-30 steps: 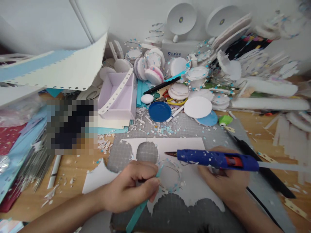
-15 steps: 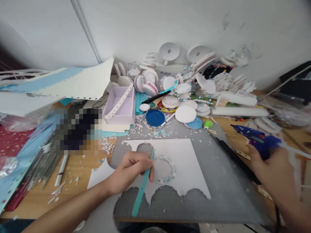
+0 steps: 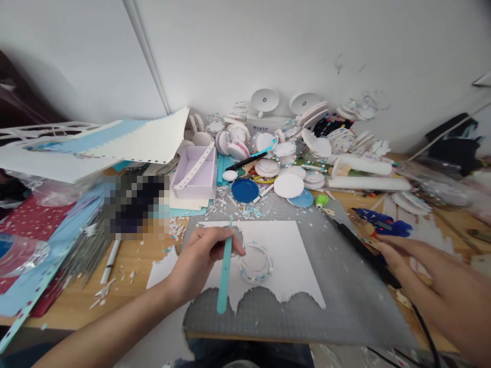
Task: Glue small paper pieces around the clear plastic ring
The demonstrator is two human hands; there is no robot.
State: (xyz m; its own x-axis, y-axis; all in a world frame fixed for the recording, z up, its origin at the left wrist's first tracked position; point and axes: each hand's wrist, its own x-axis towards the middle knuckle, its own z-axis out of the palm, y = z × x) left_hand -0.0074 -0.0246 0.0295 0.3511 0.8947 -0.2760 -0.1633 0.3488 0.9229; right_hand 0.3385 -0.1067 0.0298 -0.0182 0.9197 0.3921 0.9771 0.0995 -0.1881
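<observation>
My left hand (image 3: 205, 255) pinches a thin teal strip (image 3: 225, 276) with a rounded lower end, held over a white sheet (image 3: 287, 271) with scalloped cut edges. Beside its fingertips, a ring (image 3: 256, 261) of small blue and white pieces lies on that sheet. My right hand (image 3: 418, 271) stretches its fingers forward at the right, apart from the blue glue gun (image 3: 387, 223), which rests on the table. Just in front of those fingers lies a long black-handled tool (image 3: 364, 250) with a cable; whether they touch it, I cannot tell.
A grey cutting mat (image 3: 333, 286) lies under the sheet. Behind it are a lilac box (image 3: 195, 171), a blue disc (image 3: 245, 190), a white disc (image 3: 289, 185) and heaped white rounds. Metal wires (image 3: 92, 250) and coloured papers cover the left. Paper scraps are scattered around.
My right hand has let go of the glue gun, now on the table, and has drawn back toward the black-handled tool. The teal strip has turned more upright in my left hand.
</observation>
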